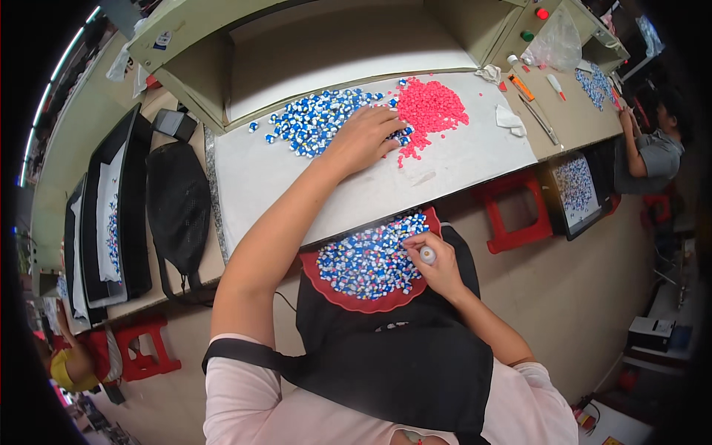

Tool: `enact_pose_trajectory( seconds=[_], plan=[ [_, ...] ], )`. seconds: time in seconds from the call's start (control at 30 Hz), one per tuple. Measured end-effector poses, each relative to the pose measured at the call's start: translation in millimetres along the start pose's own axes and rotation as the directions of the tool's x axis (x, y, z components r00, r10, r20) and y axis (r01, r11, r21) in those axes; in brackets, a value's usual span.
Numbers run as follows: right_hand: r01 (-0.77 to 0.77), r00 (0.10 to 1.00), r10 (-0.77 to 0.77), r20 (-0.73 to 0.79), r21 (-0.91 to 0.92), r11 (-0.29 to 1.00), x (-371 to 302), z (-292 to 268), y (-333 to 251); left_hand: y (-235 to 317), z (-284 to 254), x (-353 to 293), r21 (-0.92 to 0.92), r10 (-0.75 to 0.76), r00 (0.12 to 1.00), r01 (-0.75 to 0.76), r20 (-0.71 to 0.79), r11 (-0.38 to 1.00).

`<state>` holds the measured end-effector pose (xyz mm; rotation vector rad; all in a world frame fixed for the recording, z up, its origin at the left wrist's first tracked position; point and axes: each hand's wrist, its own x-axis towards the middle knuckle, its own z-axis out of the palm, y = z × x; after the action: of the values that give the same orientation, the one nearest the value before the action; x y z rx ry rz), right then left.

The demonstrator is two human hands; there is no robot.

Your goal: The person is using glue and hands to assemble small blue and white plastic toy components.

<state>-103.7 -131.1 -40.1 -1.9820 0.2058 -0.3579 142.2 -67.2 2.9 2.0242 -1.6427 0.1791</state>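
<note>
My left hand (pixel 365 139) lies palm down over the near right part of a pile of small blue-and-white pieces (pixel 311 119) on the white-covered table. Its fingers are slightly apart and bent, with a few pieces at their tips; the thumb is hidden. Touching that pile on the right is a heap of small pink pieces (pixel 434 107). At my lap, a red scalloped tray (pixel 356 304) holds many blue-and-white pieces with some pink among them. Over its right side my right hand (pixel 440 268) is closed round a small white cylinder (pixel 427 254), seen end-on; its fingertips are near the pieces.
A grey-green open cabinet (pixel 211 81) stands behind the piles. Black trays (pixel 133 215) and a black bag (pixel 178 200) lie left. Right are crumpled tissue (pixel 510 121), tweezers (pixel 540 122) and an orange tube (pixel 521 87). A red stool (pixel 515 211) stands below; a co-worker (pixel 653 152) sits far right.
</note>
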Motion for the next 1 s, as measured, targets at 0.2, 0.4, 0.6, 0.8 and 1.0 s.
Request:
enact_pose_trajectory(
  seconds=[0.2, 0.4, 0.6, 0.8, 1.0],
  plan=[
    [-0.138, 0.99, 0.138, -0.013, 0.0, 0.99, -2, 0, -6, 9, -21, -27, -0.031, -0.002, 0.99, -0.002, -0.138, 1.0],
    [-0.224, 0.974, 0.223, 0.033, 0.033, 0.974, 2, 3, -22, 16, -5, 15, -0.148, -0.155, 0.985, 0.143, -0.076, 0.979],
    [-0.199, 0.98, 0.187, 0.073, 0.212, 0.957, 1, -16, -9, 32, 8, 26, -0.078, -0.398, 0.909, 0.408, 0.124, 0.91],
    [-0.107, 0.975, 0.043, 0.218, 0.291, 0.951, 41, -65, -43, 34, -14, 0, -0.795, -0.657, 0.748, 0.455, 0.096, 0.401],
    [-0.057, 0.995, 0.005, 0.096, 0.54, 0.84, 49, -78, -49, 61, -24, -33, -0.89, -0.72, 0.574, 0.435, 0.39, -0.136]
  ],
)
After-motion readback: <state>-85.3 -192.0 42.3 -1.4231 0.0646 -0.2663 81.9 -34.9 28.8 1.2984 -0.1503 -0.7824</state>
